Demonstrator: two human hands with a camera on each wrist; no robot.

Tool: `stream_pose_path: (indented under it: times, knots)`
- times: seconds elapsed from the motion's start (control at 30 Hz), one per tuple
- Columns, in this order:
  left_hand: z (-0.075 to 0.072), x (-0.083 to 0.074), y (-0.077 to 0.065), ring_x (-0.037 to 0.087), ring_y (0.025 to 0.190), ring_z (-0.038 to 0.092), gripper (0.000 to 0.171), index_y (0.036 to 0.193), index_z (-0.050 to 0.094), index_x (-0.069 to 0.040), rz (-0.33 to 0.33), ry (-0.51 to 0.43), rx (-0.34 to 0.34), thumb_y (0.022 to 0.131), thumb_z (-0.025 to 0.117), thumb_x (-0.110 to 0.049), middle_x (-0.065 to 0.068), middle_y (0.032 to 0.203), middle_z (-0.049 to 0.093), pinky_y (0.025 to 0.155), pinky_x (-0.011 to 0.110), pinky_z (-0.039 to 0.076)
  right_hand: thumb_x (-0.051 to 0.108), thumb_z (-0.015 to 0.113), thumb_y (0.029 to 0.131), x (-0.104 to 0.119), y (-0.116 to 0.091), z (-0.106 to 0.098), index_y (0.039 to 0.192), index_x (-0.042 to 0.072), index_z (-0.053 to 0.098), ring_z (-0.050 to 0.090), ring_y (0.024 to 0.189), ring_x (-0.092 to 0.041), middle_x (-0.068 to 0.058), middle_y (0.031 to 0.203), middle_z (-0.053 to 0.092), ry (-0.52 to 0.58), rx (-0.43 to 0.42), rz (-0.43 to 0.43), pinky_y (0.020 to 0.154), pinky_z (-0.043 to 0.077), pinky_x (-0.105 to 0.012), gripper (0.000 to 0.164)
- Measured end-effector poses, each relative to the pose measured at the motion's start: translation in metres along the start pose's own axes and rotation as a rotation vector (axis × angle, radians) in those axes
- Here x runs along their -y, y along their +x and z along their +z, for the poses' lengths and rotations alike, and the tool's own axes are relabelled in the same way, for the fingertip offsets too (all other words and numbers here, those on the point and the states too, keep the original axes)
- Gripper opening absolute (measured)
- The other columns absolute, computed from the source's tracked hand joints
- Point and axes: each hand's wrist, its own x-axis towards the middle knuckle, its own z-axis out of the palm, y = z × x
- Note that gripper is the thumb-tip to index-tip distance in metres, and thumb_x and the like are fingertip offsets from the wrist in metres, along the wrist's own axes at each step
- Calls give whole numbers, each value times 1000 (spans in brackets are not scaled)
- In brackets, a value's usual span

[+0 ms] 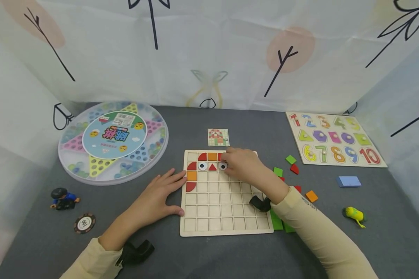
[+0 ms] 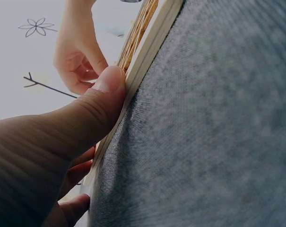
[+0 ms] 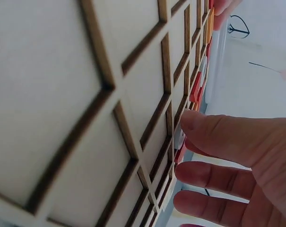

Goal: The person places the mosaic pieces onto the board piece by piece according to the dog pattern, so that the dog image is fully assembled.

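Observation:
A wooden grid board (image 1: 213,211) lies on the table, with red, orange and eye tiles in its upper-left cells. My left hand (image 1: 157,195) rests at the board's left edge, fingers spread and thumb against the side; in the left wrist view the thumb (image 2: 109,80) touches the wooden rim. Over the upper rows, my right hand (image 1: 242,164) pinches a round eye tile (image 1: 223,166) at its cell, thumb and index finger around it. Another eye tile (image 1: 202,166) and a red triangle tile (image 1: 212,167) sit left of it. The right thumb (image 3: 195,123) partly hides the tile in the right wrist view.
Behind the board lies a small pattern card (image 1: 218,137). Loose green and red pieces and an orange tile (image 1: 311,196) lie to the right. A Chinese checkers set (image 1: 113,143), toy figure (image 1: 64,198) and poker chip (image 1: 85,223) are left; a number puzzle (image 1: 335,139) is right.

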Motion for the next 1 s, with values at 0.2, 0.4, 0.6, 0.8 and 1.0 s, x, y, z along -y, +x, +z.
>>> stream_pose_path:
  times: [0.2, 0.4, 0.6, 0.8, 1.0]
  knots:
    - [1, -1, 1, 26, 135, 14, 92, 138, 34, -19, 4, -7, 2, 61, 72, -50, -4, 145, 26, 103, 56, 13, 24, 67, 79, -22, -24, -8, 102, 16, 64, 56, 75, -13, 2, 97, 58, 157, -68, 38, 61, 46, -29, 25]
    - [0, -1, 1, 27, 135, 14, 91, 138, 35, -18, 1, -2, 5, 61, 73, -50, -3, 145, 26, 103, 56, 13, 17, 65, 81, -64, -63, -6, 104, 10, 63, 50, 73, -14, -3, 96, 59, 326, -206, 96, 61, 42, -30, 24]
    - [0, 1, 0, 27, 135, 14, 91, 138, 35, -18, 1, 0, 2, 61, 72, -50, -3, 145, 26, 102, 57, 13, 16, 66, 80, -90, -90, 2, 105, 8, 63, 50, 73, -15, -6, 95, 59, 332, -158, 226, 64, 43, -32, 26]
    - [1, 1, 0, 27, 135, 15, 91, 138, 35, -18, 5, -3, 2, 61, 72, -51, -3, 145, 26, 102, 57, 13, 12, 67, 79, -102, -109, 15, 101, 9, 66, 48, 68, -11, -5, 94, 59, 337, -73, 208, 62, 44, -29, 22]
    - [0, 1, 1, 27, 135, 15, 91, 138, 35, -18, 11, -1, -2, 61, 72, -50, -3, 145, 26, 103, 56, 13, 11, 67, 78, -105, -120, 22, 102, 13, 67, 49, 75, -11, -2, 97, 59, 340, -34, 156, 67, 45, -31, 24]
